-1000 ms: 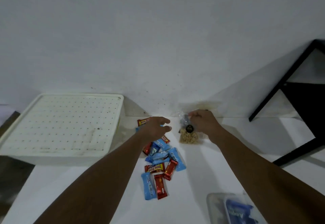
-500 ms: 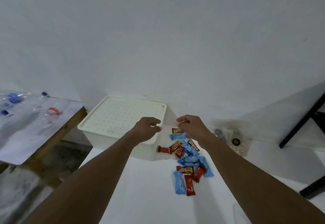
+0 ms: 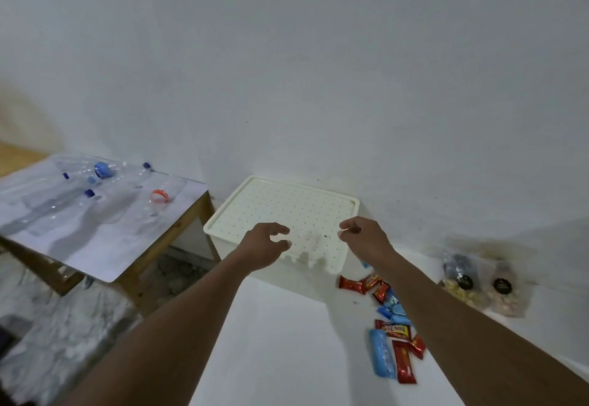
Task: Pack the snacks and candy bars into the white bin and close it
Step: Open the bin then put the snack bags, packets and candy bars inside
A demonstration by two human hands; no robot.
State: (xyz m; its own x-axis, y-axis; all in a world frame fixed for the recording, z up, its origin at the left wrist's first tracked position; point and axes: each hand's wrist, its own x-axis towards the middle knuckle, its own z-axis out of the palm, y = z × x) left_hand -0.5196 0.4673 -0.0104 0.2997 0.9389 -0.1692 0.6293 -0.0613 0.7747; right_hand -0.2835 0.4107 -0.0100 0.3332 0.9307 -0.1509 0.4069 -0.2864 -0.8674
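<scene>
1. Two hands have left the snacks and swung over to the white bin (image 3: pixel 281 214), which now sits square in front of me with its dotted lid (image 3: pixel 296 204) still on.
2. To the far left, a wooden side table (image 3: pixel 105 224) with empty plastic bottles (image 3: pixel 105 171) has come into view; it plays no part in this.
3. My left hand (image 3: pixel 266 244) hovers over the near edge of the lid, fingers spread and holding nothing.
4. My right hand (image 3: pixel 361 236) hangs over the lid's right side, thumb and forefinger pinched together; I cannot tell whether anything is between them.
5. Right of the bin, the candy bars (image 3: pixel 390 326) lie loose on the white table (image 3: pixel 280 342), and the two nut bags (image 3: pixel 478 287) sit further right, released.
6. Nothing is packed yet; I judge the lid comes off first.
</scene>
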